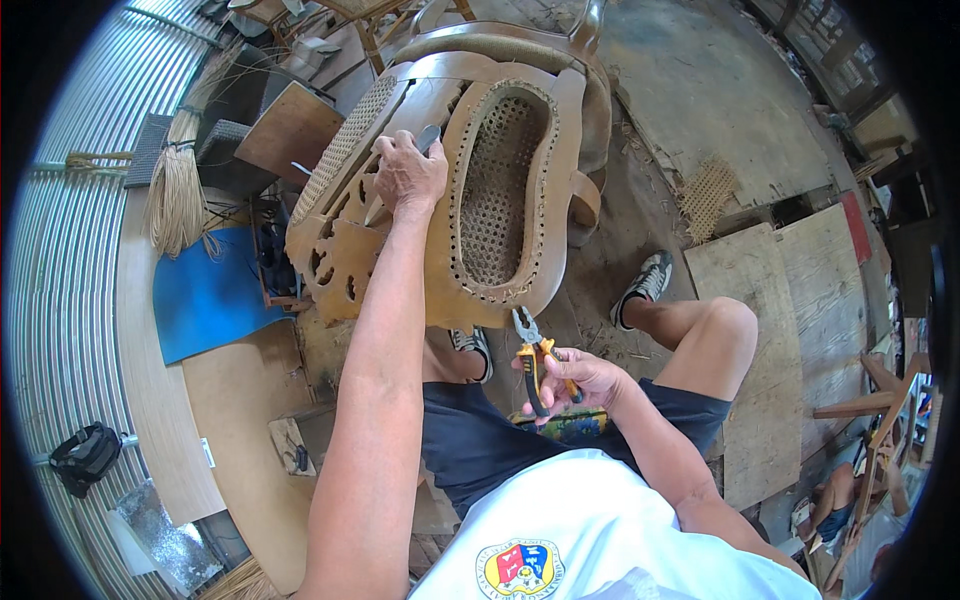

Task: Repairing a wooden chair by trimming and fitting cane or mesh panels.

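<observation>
The left hand (410, 172) is closed around a small grey piece (428, 138), too covered to identify, above the carved wood of the chair (455, 150). The chair lies in front of the person, its oval opening (548, 190) rimmed with small holes and woven cane (490, 190) visible within. Near its lower edge, the right hand (585, 378) grips the yellow-and-black handles of the pliers (530, 345), which point toward the chair. A bundle of cane strands (178, 190) hangs at left, above a blue sheet (210, 300).
</observation>
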`<act>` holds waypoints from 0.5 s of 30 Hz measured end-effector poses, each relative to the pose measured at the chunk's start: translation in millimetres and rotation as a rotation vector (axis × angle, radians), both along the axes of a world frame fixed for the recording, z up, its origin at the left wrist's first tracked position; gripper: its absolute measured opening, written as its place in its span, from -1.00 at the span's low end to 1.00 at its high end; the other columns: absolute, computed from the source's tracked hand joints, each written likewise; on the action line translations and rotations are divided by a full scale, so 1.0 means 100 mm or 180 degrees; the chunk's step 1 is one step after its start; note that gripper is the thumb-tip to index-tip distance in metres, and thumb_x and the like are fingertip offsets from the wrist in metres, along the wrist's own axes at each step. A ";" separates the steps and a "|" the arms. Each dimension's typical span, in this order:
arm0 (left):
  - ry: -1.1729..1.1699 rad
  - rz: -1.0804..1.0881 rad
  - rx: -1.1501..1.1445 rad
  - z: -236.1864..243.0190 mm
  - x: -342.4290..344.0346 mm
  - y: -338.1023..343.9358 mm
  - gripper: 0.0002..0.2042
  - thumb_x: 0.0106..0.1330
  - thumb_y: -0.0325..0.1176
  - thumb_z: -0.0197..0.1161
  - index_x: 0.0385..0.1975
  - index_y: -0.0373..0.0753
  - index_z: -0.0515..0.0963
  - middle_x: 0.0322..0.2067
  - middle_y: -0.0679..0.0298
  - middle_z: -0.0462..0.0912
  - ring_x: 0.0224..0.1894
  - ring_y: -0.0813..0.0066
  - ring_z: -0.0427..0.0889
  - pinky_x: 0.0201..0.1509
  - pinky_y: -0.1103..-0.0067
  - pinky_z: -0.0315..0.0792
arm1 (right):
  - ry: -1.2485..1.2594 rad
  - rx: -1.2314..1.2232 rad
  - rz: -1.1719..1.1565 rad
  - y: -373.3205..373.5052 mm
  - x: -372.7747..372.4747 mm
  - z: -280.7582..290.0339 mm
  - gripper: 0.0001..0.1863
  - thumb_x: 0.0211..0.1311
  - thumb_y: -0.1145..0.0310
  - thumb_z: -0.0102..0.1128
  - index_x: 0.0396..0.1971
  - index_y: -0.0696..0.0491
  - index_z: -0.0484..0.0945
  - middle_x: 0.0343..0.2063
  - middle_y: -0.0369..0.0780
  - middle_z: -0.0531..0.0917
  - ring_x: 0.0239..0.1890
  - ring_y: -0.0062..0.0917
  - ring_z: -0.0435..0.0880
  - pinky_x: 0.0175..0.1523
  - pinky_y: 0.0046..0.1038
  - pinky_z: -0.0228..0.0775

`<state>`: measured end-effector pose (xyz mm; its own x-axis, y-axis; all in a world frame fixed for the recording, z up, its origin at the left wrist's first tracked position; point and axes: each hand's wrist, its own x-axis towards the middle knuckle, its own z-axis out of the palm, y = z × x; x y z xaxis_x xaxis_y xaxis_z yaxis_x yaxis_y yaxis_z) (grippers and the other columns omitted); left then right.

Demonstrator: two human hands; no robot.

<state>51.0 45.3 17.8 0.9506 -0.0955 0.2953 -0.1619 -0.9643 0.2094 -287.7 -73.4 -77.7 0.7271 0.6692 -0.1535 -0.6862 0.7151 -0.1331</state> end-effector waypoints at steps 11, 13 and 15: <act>-0.0141 -0.0071 0.0096 0.00 0.03 0.00 -0.65 0.27 -0.05 0.25 -0.14 -0.16 0.45 -0.07 0.11 0.43 -0.09 0.13 0.66 -0.09 0.20 0.56 | -0.0238 -0.0253 -0.0072 0.07 0.24 0.06 -0.35 0.49 0.08 0.02 0.36 0.22 0.16 -0.30 -0.03 0.75 0.00 -0.07 0.70 0.11 0.07 0.55; -0.0134 -0.0070 0.0106 0.00 0.03 0.01 -0.65 0.27 -0.05 0.25 -0.14 -0.15 0.45 -0.07 0.11 0.43 -0.09 0.13 0.65 -0.09 0.21 0.56 | -0.0165 -0.0138 -0.0090 0.11 0.24 0.10 -0.35 0.49 0.06 0.01 0.35 0.21 0.17 -0.31 -0.05 0.75 0.02 -0.08 0.69 0.12 0.07 0.54; -0.0127 -0.0075 0.0109 0.00 0.02 0.00 -0.65 0.27 -0.05 0.25 -0.14 -0.15 0.45 -0.06 0.12 0.43 -0.09 0.13 0.65 -0.09 0.21 0.55 | -0.0093 -0.0030 -0.0114 0.18 0.24 0.09 -0.35 0.49 0.05 0.01 0.35 0.20 0.19 -0.32 -0.07 0.75 0.04 -0.09 0.68 0.12 0.07 0.54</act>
